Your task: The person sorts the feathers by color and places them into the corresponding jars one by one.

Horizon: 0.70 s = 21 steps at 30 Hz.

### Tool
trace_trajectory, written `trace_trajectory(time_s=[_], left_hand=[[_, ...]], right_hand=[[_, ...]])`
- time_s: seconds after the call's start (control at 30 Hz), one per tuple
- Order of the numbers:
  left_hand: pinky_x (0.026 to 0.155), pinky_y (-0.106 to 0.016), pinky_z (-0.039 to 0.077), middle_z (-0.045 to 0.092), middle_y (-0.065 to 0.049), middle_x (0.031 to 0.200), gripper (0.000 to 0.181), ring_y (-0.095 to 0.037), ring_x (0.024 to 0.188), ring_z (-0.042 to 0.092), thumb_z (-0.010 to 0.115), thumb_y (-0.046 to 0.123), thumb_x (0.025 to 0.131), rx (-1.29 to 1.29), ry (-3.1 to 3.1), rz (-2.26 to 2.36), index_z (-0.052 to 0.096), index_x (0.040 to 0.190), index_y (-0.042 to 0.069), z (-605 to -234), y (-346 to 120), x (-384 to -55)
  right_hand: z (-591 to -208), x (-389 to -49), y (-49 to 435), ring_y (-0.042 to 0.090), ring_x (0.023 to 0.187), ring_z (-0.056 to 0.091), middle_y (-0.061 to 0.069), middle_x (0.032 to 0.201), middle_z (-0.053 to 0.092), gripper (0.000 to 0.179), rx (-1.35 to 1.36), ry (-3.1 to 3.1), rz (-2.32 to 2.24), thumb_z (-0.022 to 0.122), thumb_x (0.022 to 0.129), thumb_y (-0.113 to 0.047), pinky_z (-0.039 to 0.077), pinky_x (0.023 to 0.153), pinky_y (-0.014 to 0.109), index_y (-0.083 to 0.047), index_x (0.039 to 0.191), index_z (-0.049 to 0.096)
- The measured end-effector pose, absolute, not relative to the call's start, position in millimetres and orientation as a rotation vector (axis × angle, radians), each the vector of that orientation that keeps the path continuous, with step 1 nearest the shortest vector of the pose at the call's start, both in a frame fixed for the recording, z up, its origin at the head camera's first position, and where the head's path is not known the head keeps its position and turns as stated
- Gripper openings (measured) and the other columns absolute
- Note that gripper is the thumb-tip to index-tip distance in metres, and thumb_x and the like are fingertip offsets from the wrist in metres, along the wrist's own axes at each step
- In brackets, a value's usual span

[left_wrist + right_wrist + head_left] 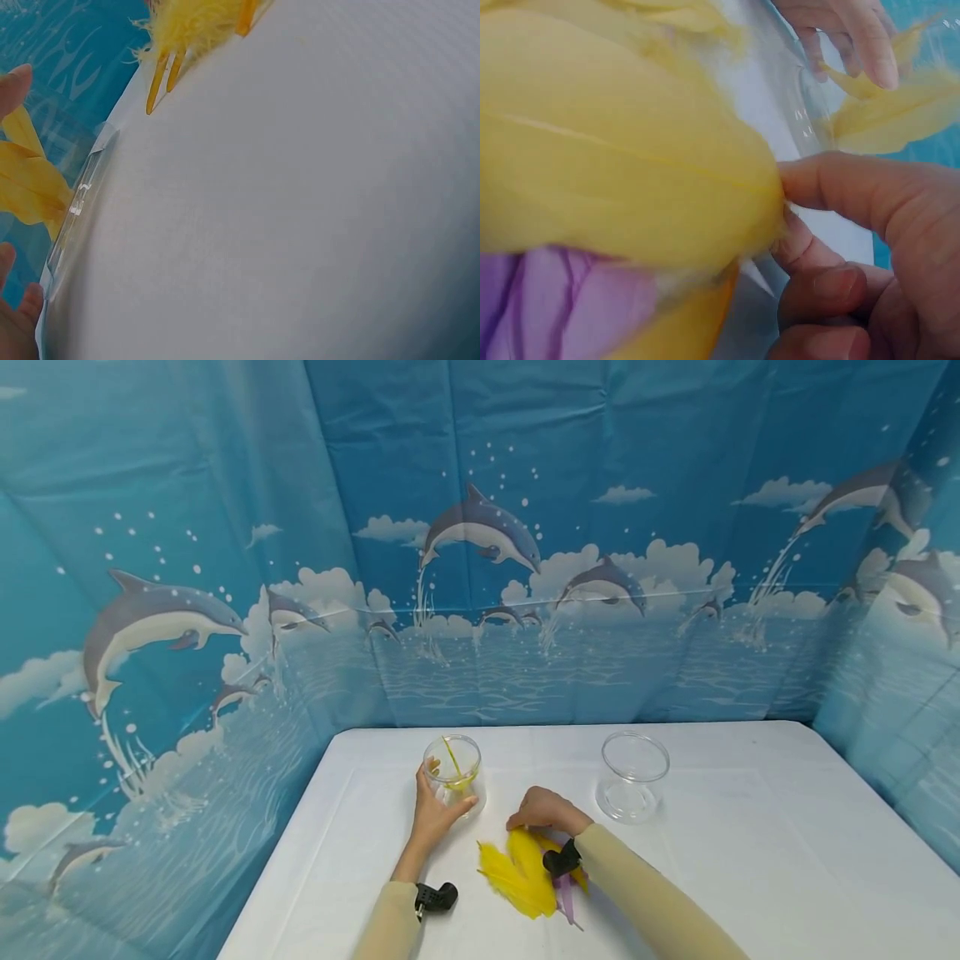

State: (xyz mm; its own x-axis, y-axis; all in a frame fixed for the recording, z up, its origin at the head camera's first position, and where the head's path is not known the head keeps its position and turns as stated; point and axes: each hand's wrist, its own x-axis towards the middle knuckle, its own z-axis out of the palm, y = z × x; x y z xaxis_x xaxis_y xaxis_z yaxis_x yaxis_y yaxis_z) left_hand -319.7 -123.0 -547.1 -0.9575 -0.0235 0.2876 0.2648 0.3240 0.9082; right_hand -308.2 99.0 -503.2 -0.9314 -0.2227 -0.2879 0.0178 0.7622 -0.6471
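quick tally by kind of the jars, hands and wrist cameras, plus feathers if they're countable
Clear jars: 2
Hands, left hand and right hand: 2
Black wrist cameras: 2
Total: 6, leaving out the feathers, which overlap too much to count

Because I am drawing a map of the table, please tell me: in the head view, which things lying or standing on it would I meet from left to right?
Clear jar held by the left hand, pile of yellow and purple feathers, second clear jar.
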Motion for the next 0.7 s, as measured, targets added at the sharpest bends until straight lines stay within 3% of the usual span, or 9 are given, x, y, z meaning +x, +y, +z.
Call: trace_trajectory(time_s=[0.13, 0.7], left_hand=[[0.107, -0.052, 0.02, 0.026, -0.009, 0.149, 0.113, -0.03, 0.136, 0.024, 0.086, 0.036, 0.068, -0.219, -2.344, -1.67, 0.01, 0.149, 0.014, -548, -123, -320], [0.108, -0.051, 0.02, 0.026, -0.008, 0.149, 0.112, -0.028, 0.136, 0.024, 0.086, 0.033, 0.069, -0.22, -2.337, -1.675, 0.01, 0.149, 0.015, -547, -123, -319]], right_hand=[[-501, -310, 106, 0.01, 0.039, 0.021, -0.004, 0.047, 0.026, 0.048, -0.15, 2.516, -1.062, 0.076, 0.079, -0.025, 0.023, 0.041, 0.021, -0.016, 0.048, 0.041], [-449, -316, 136, 0.014, 0.047, 0.028, 0.0, 0.055, 0.034, 0.034, -0.036, 2.357, -1.475, 0.07, 0.083, -0.04, 0.024, 0.046, 0.025, -0.011, 0.071, 0.058]])
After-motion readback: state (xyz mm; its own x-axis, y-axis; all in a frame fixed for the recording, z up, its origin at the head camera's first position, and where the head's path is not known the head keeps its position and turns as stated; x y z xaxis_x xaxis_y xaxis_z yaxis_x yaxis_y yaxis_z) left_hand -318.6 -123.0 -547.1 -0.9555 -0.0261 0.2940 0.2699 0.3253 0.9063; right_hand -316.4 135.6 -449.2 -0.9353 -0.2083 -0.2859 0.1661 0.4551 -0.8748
